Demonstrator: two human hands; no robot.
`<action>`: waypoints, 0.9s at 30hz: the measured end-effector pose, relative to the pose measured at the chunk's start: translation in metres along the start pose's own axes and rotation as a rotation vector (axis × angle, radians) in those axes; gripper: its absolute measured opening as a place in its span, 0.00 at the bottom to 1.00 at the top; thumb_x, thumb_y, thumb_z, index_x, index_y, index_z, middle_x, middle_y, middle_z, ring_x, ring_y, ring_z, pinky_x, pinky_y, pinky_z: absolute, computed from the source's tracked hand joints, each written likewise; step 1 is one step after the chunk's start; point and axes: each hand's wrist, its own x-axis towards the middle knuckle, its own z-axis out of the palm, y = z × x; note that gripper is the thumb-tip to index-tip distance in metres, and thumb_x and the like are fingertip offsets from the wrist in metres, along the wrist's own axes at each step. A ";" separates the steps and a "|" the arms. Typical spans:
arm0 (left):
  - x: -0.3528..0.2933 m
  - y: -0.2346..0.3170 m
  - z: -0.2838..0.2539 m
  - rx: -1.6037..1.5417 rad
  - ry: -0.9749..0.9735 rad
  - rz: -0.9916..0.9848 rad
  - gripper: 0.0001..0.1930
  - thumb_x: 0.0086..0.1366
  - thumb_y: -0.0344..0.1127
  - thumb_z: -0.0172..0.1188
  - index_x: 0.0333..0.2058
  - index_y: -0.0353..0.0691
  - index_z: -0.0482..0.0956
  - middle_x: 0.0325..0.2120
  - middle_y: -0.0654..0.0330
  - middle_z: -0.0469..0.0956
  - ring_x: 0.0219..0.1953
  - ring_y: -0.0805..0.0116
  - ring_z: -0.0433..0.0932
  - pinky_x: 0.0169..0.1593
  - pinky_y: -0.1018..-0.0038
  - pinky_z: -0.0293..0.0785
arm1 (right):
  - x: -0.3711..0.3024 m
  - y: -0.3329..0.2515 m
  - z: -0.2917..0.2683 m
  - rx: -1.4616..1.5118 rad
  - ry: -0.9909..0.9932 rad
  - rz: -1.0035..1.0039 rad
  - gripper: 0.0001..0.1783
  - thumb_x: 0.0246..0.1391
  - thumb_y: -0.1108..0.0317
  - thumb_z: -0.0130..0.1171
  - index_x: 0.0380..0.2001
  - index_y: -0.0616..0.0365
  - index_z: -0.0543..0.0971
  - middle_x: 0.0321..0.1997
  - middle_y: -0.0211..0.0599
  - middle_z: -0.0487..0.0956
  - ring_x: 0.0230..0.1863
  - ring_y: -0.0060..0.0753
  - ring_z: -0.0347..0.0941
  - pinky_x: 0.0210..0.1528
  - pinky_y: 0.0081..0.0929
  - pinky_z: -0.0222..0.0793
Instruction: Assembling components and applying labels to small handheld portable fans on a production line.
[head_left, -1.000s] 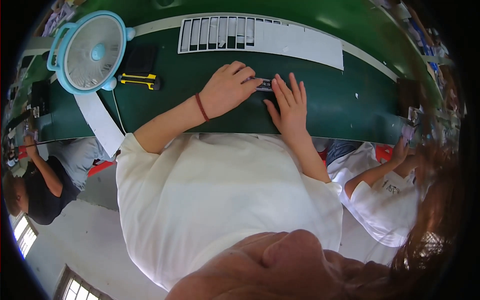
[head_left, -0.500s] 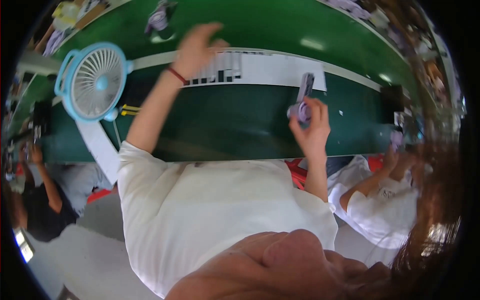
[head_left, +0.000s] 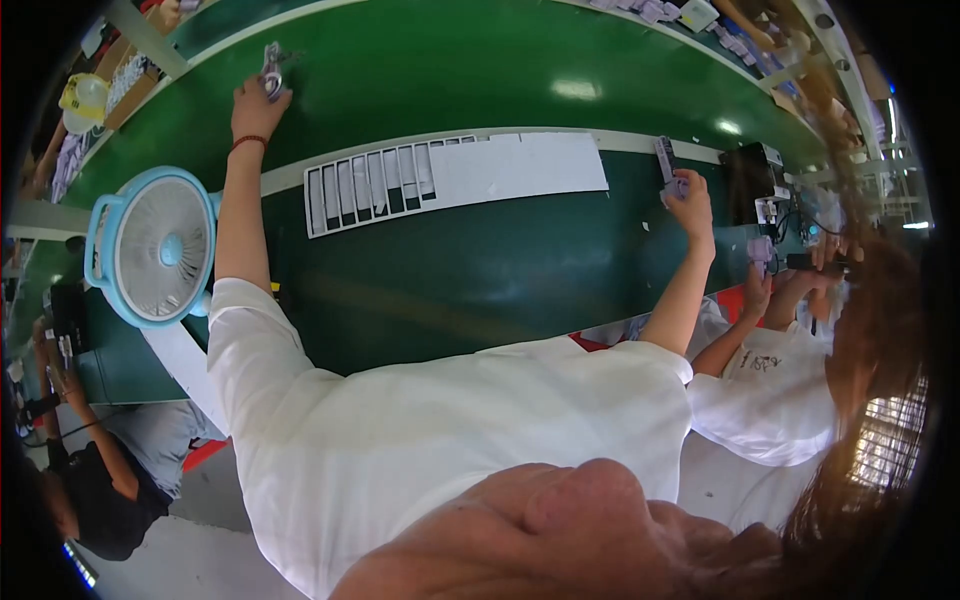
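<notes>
My left hand [head_left: 256, 112] is stretched to the far left over the green belt. Its fingers close round the near end of a lilac device [head_left: 272, 58], whose loose strands, perhaps wires, stick out to one side. At the right, my right hand [head_left: 692, 208] grips another lilac device by its rounded end. The long, dark-faced part of this device [head_left: 664, 153] points up and away from my fingers. Between my hands lies a white slotted tray [head_left: 318, 205], its right portion covered by a white sheet [head_left: 520, 168].
A light-blue fan [head_left: 168, 250] stands at the left. The green belt [head_left: 420, 75] runs beyond the dark green table [head_left: 450, 270]. A black box [head_left: 752, 180] with cables is at the right. People sit on both sides; the right one holds a lilac part [head_left: 760, 250].
My left hand has reached further left and taken hold of the device on the belt. My right hand, still holding its device, has moved right and outward. The view has shifted.
</notes>
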 end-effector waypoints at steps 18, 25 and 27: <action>-0.201 0.231 -0.188 -1.212 -1.112 0.537 0.43 0.56 0.42 0.76 0.68 0.41 0.67 0.50 0.58 0.78 0.55 0.66 0.77 0.59 0.70 0.73 | -0.145 -0.279 0.070 0.805 -0.196 -0.469 0.21 0.58 0.71 0.72 0.55 0.53 0.83 0.44 0.34 0.88 0.39 0.22 0.82 0.44 0.24 0.77; -0.274 0.202 -0.151 -0.461 -0.564 0.675 0.35 0.55 0.35 0.74 0.63 0.50 0.75 0.46 0.57 0.76 0.45 0.54 0.81 0.44 0.63 0.82 | -0.200 -0.258 -0.006 0.584 -0.671 -0.786 0.19 0.55 0.66 0.76 0.48 0.55 0.81 0.43 0.42 0.85 0.40 0.46 0.86 0.41 0.36 0.81; -0.292 0.205 -0.136 -0.502 -0.562 0.561 0.28 0.54 0.35 0.74 0.56 0.55 0.80 0.51 0.58 0.75 0.50 0.56 0.80 0.48 0.61 0.79 | -0.213 -0.276 -0.006 0.633 -0.849 -0.893 0.18 0.59 0.66 0.72 0.51 0.55 0.81 0.47 0.43 0.84 0.42 0.47 0.85 0.43 0.40 0.80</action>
